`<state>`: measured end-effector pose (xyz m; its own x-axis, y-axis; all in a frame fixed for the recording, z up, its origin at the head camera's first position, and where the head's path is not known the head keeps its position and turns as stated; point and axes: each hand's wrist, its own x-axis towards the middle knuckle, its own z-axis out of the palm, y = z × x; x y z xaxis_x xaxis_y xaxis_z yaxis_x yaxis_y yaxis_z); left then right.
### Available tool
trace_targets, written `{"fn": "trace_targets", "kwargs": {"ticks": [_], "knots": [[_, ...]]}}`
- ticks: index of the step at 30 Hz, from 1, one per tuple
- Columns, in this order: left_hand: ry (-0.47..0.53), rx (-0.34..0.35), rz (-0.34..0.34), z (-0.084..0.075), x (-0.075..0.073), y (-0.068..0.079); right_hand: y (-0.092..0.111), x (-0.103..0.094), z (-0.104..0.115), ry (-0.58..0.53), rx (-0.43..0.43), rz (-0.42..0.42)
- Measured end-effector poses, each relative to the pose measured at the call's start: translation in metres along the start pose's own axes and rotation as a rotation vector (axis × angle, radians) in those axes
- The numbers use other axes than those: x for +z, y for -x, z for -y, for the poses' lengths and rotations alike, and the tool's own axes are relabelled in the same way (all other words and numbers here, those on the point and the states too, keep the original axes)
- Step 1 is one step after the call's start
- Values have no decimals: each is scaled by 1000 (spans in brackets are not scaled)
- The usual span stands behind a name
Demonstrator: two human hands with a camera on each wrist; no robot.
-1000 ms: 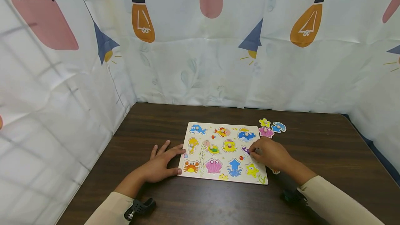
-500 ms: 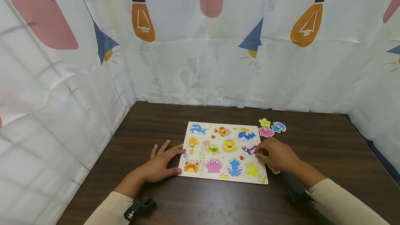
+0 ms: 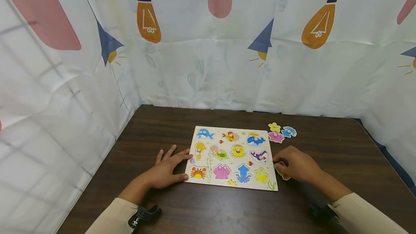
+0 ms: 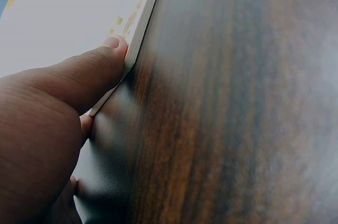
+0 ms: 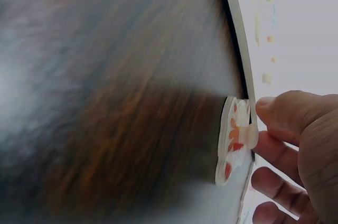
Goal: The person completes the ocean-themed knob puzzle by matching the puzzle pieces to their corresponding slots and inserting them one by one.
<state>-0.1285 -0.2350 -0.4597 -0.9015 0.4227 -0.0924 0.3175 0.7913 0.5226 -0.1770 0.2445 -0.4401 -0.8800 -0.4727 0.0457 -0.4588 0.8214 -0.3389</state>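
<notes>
A wooden sea-animal puzzle board lies on the table. My left hand rests spread at its left edge, the thumb on the board's margin in the left wrist view. Just off the right edge, my right hand is over an orange crab puzzle piece, which lies on the table partly hidden by the hand. In the right wrist view the thumb and index fingertip are at the knob of that piece, with a gap between them. A purple whale piece sits in the board near this hand.
Beyond the board's upper right corner lie a yellow starfish piece, a pink shell piece and a blue squid piece. Several knobbed pieces fill the board's upper rows. A white patterned curtain hangs behind the dark wooden table.
My right hand has let go of the purple whale piece in the board and moved right and down to the crab piece. The left hand has stayed at the board's edge.
</notes>
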Motion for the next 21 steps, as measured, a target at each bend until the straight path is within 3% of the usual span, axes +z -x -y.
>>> {"fn": "trace_targets", "kwargs": {"ticks": [21], "knots": [[5, -3, -6, 0, 0, 1, 25, -1, -10, 39, 21, -50]]}}
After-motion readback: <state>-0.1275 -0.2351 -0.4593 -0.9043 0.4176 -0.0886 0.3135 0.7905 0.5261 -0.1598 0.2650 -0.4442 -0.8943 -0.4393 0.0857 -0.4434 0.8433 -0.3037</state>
